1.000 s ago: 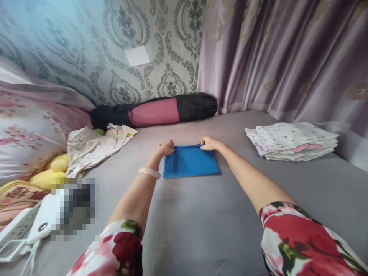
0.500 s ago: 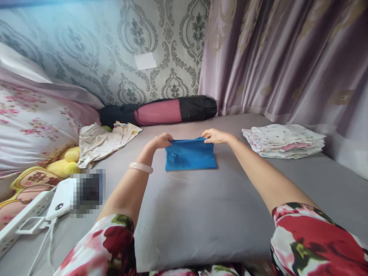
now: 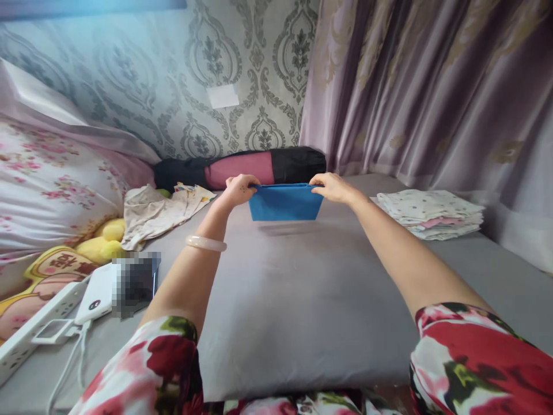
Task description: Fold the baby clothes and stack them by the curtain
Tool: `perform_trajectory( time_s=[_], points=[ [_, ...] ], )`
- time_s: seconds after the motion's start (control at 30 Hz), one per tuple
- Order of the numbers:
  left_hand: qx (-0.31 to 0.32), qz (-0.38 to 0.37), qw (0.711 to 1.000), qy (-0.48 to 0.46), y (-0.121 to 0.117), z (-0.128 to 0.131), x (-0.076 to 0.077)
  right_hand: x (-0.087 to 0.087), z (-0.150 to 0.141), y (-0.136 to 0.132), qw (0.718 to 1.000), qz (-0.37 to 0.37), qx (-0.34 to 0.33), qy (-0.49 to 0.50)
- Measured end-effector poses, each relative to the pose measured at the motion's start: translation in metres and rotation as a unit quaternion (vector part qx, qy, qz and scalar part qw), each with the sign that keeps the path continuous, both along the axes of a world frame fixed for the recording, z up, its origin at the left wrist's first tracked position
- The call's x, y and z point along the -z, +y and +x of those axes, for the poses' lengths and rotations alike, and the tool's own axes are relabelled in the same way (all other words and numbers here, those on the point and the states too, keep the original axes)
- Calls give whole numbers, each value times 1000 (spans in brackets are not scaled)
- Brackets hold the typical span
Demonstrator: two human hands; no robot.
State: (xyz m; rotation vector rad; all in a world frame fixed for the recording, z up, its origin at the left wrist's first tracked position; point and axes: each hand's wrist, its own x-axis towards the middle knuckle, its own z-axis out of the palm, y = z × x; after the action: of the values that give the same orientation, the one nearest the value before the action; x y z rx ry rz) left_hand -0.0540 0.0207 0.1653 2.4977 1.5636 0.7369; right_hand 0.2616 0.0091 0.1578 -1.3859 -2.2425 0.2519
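Observation:
A folded blue cloth (image 3: 285,203) hangs upright between my hands, a little above the grey bed sheet, with a faint shadow below it. Its top edge shows more than one layer; whether it is a garment or something else I cannot tell. My left hand (image 3: 241,189) pinches the top left corner between thumb and fingers. At the top right corner my right hand (image 3: 332,188) grips in the same way. A pale bangle (image 3: 206,244) circles my left wrist.
A stack of folded white printed cloths (image 3: 432,213) lies at right. Crumpled pale clothing (image 3: 149,216) lies at left, beside a floral pillow (image 3: 56,184). Nearer are a power strip (image 3: 41,323), a white power bank (image 3: 97,294) and cables. A black-and-pink roll (image 3: 239,167) lies along the wall.
Both hands have lifted the blue cloth off the sheet and moved it slightly away from me. Its front face now stands more upright and looks smoother.

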Motion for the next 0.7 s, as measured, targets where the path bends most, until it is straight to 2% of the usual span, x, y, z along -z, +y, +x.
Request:
perform_trajectory(
  time_s=[0.1,0.2,0.5,0.7],
  points=[
    [-66,91,994,7,-8,10,13,11,-7,-5,994,98,34,-47],
    [-66,117,991,25,-21,13,33,28,-12,-17,986,131,42,-91],
    [11,52,996,67,-77,-3,88,79,-7,-75,985,97,-34,-137],
    [68,4,993,101,-96,-9,122,107,-8,-101,983,55,-61,-165]
  ],
)
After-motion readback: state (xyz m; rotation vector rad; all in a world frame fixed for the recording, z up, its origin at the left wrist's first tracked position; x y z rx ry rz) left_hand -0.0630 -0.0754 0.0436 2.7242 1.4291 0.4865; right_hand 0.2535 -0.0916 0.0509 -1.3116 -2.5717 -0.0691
